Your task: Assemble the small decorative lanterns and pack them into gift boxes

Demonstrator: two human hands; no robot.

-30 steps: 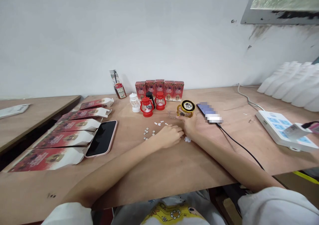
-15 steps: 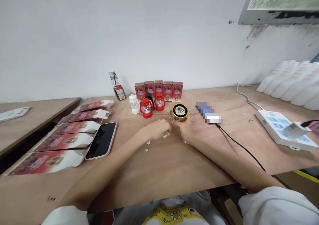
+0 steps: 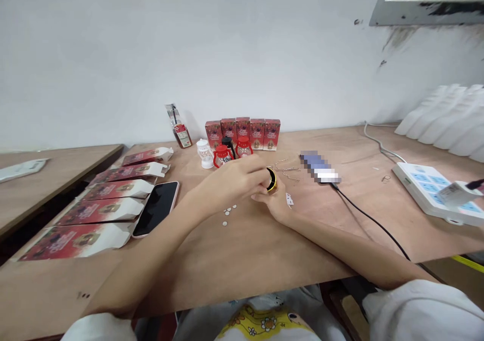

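Note:
My right hand is closed round a small gold lantern, whose round black end with a gold rim faces up and is tilted. My left hand reaches over it from the left, its curled fingers on the lantern's edge; they cover much of the black end. Several small white discs lie on the table below my left hand. Beside my right wrist is a small white piece. Thin bent wires lie just beyond my hands. Behind my left hand stand red lanterns, a white lantern and a black lantern.
Red printed boxes stand by the wall; several opened flat ones lie left. A dark-screened phone lies beside them. Right are a cabled phone, a power strip and white bottles. A bottle stands behind.
My left hand has moved up and right onto the lantern. The lantern has tilted, and the label on its black end no longer shows. The view has shifted slightly.

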